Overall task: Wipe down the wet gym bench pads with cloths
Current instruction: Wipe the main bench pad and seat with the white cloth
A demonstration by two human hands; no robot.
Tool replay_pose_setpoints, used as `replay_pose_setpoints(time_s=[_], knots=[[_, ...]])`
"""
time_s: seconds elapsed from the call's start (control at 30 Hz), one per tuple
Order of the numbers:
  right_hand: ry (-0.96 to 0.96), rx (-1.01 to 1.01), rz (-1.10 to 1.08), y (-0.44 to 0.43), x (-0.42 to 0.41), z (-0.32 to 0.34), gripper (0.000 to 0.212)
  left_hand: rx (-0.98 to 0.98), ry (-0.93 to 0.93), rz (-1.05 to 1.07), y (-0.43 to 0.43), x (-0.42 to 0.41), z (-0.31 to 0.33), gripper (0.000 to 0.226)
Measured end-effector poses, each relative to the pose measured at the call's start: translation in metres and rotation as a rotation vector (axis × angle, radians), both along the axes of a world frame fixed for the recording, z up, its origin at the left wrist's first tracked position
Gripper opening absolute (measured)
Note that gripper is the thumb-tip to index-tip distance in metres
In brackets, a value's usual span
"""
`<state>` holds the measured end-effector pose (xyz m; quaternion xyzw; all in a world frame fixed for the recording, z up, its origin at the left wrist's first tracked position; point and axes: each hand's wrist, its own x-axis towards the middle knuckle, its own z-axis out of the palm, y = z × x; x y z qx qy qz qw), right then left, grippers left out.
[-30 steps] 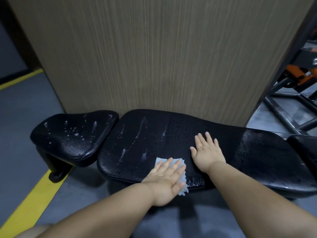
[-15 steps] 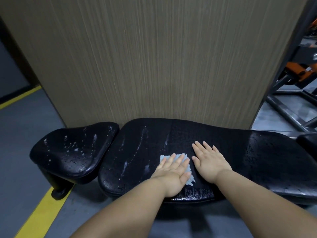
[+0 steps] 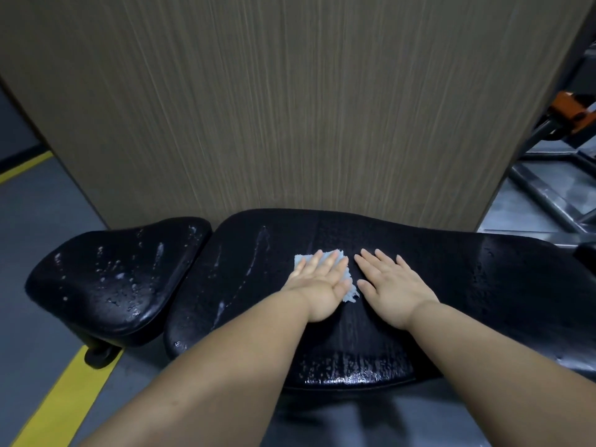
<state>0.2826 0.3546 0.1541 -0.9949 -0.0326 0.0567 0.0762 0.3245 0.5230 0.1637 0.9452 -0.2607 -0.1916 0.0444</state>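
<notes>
The left hand [image 3: 317, 285] lay flat, fingers straight, on the pale blue cloth [image 3: 301, 261], pressing it onto the middle of the long back pad [image 3: 483, 285]. The right hand [image 3: 392, 288] rested flat just beside it, holding nothing. The pad ran left to right. The water streaks [image 3: 258, 253] and the beaded seat pad [image 3: 122, 279] lay leftward, nearer the left hand.

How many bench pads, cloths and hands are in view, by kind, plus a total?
Bench pads: 2, small seat pad and long pad.
Cloths: 1, light blue cloth under the left hand.
Hands: 2, left hand and right hand.
Dark sliver at right edge: unclear, not counted.
Total: 5.
</notes>
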Motion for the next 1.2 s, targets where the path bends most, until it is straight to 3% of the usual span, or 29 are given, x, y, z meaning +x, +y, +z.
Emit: replay_pose_setpoints(time_s=[0.43,0.63,1.13,1.2], knots=[[-0.021,-0.029,0.016,0.003,0.003,-0.002,0.058,-0.007,-0.028,-0.008,-0.024,0.074,0.003,0.053],[-0.051,-0.043,0.019,0.003,0.004,-0.005,0.087,0.002,-0.043,0.019,-0.037,0.113,0.001,0.052],[-0.047,-0.033,0.0,0.005,0.005,-0.004,0.08,0.012,-0.072,0.058,-0.045,0.133,0.002,0.054],[-0.043,-0.038,-0.005,0.005,0.005,-0.003,0.069,-0.008,-0.055,0.046,-0.038,0.12,0.003,0.054]])
